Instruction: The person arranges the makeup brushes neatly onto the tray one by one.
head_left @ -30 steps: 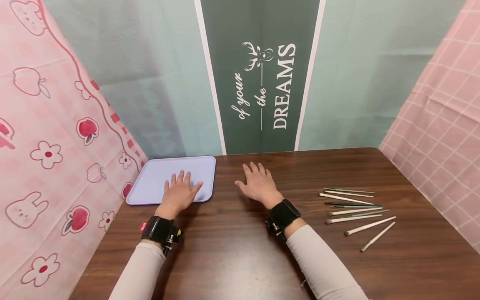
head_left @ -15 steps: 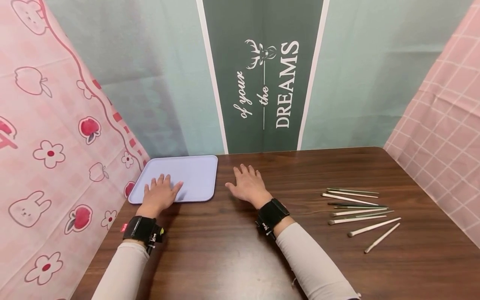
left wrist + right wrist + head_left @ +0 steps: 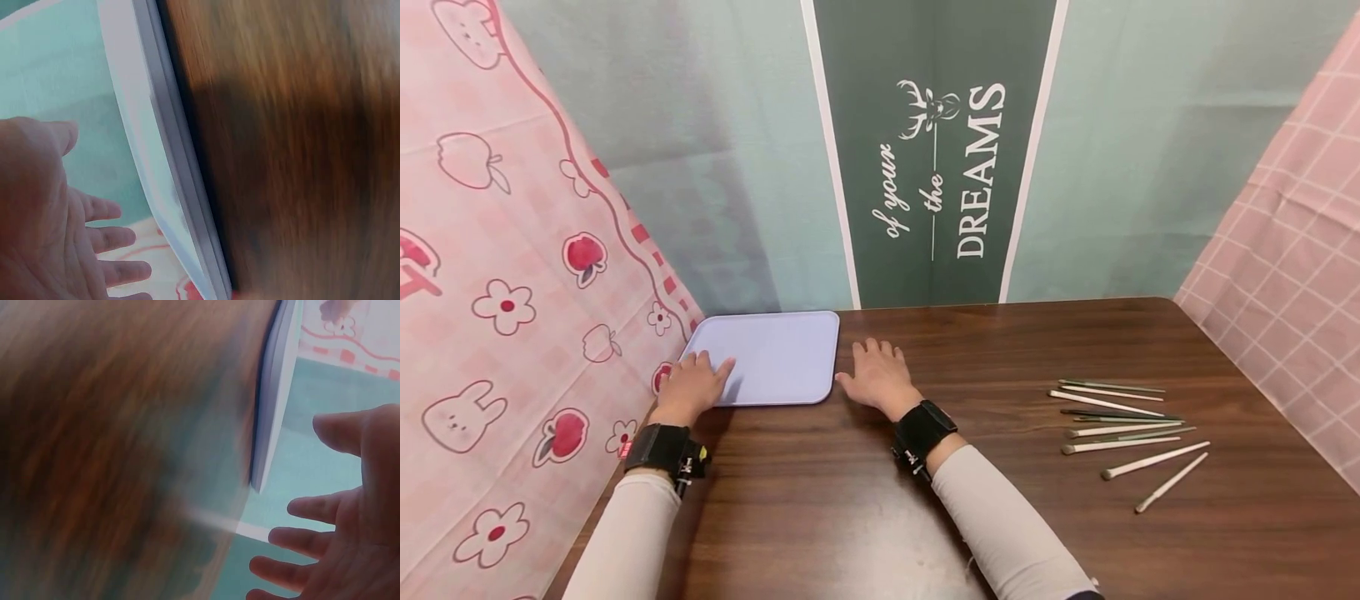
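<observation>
A pale lavender tray (image 3: 775,358) lies flat at the back left of the table. My left hand (image 3: 689,387), fingers spread, overlaps the tray's left front corner in the head view. In the left wrist view the same hand (image 3: 44,219) shows its palm and straight fingers, holding nothing, beside the tray's edge (image 3: 181,169). Just off the tray's right side is my right hand (image 3: 878,375), its fingers extended and nothing in it. The right wrist view has the right hand (image 3: 337,525) with thumb and fingers apart, near the tray's end (image 3: 275,394).
Several makeup brushes (image 3: 1138,462) with white and green handles lie loosely on the right of the dark wooden table (image 3: 820,500). A green curtain (image 3: 1097,167) hangs behind; pink patterned cloths (image 3: 512,350) line the left and right sides.
My left hand has slid left across the tray to its left front corner. My right hand has moved left, closer to the tray's right edge. Tray and brushes stay in place.
</observation>
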Tool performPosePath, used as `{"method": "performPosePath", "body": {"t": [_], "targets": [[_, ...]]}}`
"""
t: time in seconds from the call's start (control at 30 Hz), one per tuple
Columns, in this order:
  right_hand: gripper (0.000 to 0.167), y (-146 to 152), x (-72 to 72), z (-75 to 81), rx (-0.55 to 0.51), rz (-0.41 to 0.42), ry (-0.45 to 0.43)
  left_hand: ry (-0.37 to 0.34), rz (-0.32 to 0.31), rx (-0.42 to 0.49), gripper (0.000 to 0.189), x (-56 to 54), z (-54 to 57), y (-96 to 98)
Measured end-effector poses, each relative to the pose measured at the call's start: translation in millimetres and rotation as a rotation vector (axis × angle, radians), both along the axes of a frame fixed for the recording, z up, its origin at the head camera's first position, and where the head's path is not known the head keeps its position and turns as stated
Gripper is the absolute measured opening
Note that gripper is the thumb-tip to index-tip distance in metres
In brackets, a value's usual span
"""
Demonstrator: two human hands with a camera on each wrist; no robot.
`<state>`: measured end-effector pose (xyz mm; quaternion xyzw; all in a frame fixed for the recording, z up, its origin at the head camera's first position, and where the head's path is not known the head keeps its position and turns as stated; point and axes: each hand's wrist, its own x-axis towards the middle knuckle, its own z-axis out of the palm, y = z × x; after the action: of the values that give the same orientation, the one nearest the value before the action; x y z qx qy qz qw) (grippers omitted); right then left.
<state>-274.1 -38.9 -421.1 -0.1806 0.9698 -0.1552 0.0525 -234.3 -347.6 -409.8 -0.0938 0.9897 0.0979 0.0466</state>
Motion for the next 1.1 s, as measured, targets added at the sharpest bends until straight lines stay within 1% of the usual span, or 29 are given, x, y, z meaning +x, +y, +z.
{"method": "performPosePath", "body": {"t": [0.23, 0.43, 0.57, 0.73, 0.8, 0.87, 0.93, 1.0, 1.1], "targets": [[0.062, -18, 3.1, -2.2, 0.041, -0.018, 0.041, -0.055, 0.066, 0.027, 0.085, 0.0, -2.6, -17.7], [0.059, -33, 6.1, -4.9, 0.057, -0.051, 0.051, -0.054, 0.143, 0.063, 0.083, 2.0, -6.2, -28.0], [0.058, -40, 6.5, -7.8, 0.059, -0.077, 0.06, -0.059, 0.17, 0.074, 0.082, 2.8, -7.5, -31.9], [0.057, -45, 8.9, -8.9, 0.047, -0.092, 0.057, -0.075, 0.194, 0.086, 0.083, 2.7, -12.0, -35.3], [0.056, -47, 9.6, -8.2, 0.049, -0.094, 0.056, -0.069, 0.202, 0.086, 0.079, 2.9, -13.3, -35.6], [0.055, -48, 9.7, -7.7, 0.06, -0.094, 0.055, -0.063, 0.213, 0.091, 0.073, 3.4, -13.9, -35.7], [0.054, -50, 9.5, -8.0, 0.066, -0.096, 0.048, -0.053, 0.21, 0.085, 0.064, 4.5, -13.1, -35.6], [0.052, -52, 9.3, -9.0, 0.071, -0.096, 0.036, -0.044, 0.2, 0.073, 0.054, 5.7, -12.4, -35.8], [0.051, -54, 8.9, -11.3, 0.076, -0.097, 0.018, -0.034, 0.167, 0.035, 0.042, 7.0, -10.5, -35.6]]}}
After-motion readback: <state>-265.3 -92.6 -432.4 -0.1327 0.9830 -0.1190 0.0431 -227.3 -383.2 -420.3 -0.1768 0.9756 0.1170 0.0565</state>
